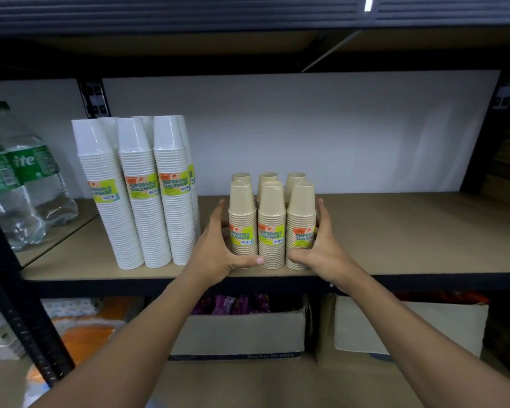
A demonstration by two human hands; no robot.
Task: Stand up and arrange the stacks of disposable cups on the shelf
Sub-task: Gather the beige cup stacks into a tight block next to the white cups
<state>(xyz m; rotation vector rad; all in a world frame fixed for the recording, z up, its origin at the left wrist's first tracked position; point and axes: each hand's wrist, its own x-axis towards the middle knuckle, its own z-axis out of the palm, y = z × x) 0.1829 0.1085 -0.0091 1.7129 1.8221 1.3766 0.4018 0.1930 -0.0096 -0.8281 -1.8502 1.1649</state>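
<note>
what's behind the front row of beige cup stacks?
Three more beige stacks stand behind the front row, with only their tops showing. Their lower parts are covered by it.

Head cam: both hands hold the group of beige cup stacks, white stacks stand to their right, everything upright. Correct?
One error: the white stacks stand to the left of the beige stacks, not the right, as the head view shows. The rest holds: the left hand and right hand hold the beige group, all stacks upright.
</note>
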